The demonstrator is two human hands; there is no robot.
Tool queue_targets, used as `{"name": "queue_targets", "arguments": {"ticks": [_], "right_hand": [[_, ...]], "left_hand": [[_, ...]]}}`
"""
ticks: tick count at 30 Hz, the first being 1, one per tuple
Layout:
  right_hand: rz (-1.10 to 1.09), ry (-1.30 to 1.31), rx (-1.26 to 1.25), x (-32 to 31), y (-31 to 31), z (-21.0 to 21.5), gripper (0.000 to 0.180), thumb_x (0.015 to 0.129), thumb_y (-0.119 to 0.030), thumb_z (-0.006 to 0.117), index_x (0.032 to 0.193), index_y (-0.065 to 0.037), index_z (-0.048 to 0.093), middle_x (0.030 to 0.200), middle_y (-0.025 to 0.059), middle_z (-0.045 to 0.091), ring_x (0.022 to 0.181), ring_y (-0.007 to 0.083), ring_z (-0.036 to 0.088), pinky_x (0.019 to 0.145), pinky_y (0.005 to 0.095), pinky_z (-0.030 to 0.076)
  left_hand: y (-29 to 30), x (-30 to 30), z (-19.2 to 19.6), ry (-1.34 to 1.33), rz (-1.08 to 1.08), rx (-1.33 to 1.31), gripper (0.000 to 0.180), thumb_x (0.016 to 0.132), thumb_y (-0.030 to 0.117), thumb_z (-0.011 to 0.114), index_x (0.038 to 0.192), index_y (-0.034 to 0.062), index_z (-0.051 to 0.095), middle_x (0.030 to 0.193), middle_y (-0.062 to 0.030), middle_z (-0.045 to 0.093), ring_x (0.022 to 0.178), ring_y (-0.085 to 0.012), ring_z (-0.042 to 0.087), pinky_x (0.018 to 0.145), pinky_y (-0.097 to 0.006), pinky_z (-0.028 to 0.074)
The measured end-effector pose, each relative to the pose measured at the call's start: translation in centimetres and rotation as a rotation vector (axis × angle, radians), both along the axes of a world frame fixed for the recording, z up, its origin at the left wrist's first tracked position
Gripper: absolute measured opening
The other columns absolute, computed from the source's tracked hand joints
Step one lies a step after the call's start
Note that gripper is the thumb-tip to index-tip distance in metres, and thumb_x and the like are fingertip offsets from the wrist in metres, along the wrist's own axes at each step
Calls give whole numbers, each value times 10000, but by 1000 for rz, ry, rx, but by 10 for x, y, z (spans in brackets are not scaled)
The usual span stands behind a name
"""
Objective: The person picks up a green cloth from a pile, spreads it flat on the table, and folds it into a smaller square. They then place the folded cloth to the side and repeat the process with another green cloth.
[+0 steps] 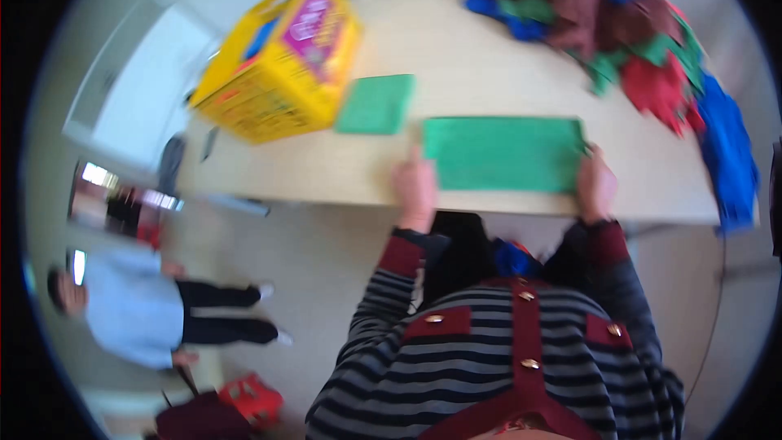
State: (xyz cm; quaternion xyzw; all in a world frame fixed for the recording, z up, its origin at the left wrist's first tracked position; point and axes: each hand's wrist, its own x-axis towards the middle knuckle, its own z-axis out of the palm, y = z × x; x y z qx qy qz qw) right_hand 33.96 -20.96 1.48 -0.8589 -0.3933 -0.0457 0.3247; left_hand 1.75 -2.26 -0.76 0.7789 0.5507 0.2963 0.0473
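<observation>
Flat green rectangular cloth [503,154] lying on pale wooden table [456,49] between left hand [416,187] and right hand [596,185], smaller folded green cloth [375,103] sitting to its left, yellow cardboard box [281,57] standing further left, heap of red, green and blue cloths [619,24] lying behind to the right.

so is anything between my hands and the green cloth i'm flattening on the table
No, nothing visible. The left hand rests at the left edge of the green cloth and the right hand at its right edge, both apparently touching it. The smaller folded green cloth and yellow box lie off to the left.
</observation>
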Motion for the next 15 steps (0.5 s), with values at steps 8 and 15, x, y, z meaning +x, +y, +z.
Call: {"name": "queue_targets", "arguments": {"ticks": [8, 15], "right_hand": [[67, -223, 16, 12, 4, -12, 280, 1001, -206, 574, 1273, -141, 562, 717, 187, 654, 667, 404, 649, 588, 499, 487], [119, -309, 25, 19, 10, 12, 325, 980, -181, 592, 1282, -68, 549, 1010, 199, 672, 908, 380, 656, 716, 462, 511]], "left_hand": [[-16, -10, 48, 56, -19, 162, 416, 876, 248, 722, 1210, 44, 583, 724, -107, 634, 749, -304, 610, 810, -442, 425], [-31, -7, 77, 36, -58, 269, 362, 860, 228, 718, 1132, 18, 602, 894, -126, 627, 929, -293, 585, 872, -442, 426]]}}
